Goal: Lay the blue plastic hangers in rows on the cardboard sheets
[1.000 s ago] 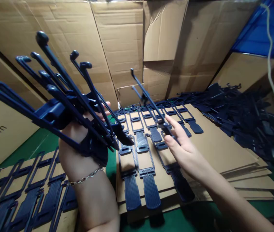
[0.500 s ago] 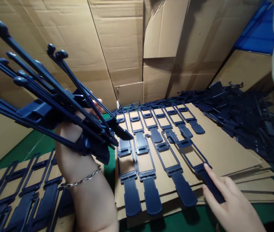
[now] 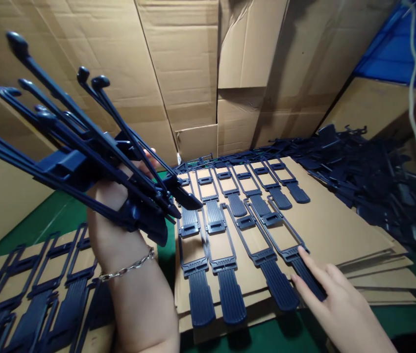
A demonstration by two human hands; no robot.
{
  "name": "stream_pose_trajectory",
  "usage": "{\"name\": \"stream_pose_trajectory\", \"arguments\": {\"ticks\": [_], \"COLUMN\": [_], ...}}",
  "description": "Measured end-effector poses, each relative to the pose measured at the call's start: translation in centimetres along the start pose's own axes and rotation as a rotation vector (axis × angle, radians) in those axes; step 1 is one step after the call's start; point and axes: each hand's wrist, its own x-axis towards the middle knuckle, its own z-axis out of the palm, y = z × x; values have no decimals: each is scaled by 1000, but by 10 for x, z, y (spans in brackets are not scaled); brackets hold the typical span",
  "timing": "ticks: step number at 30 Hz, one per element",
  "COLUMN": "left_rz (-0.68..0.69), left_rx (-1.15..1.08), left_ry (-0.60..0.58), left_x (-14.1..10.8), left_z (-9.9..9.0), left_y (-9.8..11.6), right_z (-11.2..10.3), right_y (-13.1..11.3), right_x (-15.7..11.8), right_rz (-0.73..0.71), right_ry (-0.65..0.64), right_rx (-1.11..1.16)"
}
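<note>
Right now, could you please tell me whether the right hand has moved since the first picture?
Yes: against the cardboard stack, the right hand has moved nearer the person and rightward, from over the stack's middle to its near edge.

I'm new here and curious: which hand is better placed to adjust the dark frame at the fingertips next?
The right hand, probably: a fingertip rests on that dark frame, which lies on the cardboard. The left hand is raised, filled with a bunch of similar frames.

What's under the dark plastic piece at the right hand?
Brown cardboard shows through the open frame of the plastic piece at the right hand. Whatever lies directly beneath its ribbed paddle is covered.
</note>
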Motion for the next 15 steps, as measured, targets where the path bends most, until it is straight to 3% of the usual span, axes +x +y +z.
{"name": "stream_pose_trajectory", "arguments": {"ticks": [4, 9, 15], "left_rz": [-56, -121, -166], "left_rx": [49, 73, -12], "left_ry": [-53, -174, -277], "left_x": [10, 14, -10], "left_z": [-3, -5, 13], "left_y": [-6, -8, 3], "right_z": [1, -5, -39], "right_y": [-4, -10, -34], "right_x": [9, 13, 40], "right_rz": [111, 140, 34], "right_ry": [-98, -168, -26], "right_rx": [1, -59, -4]}}
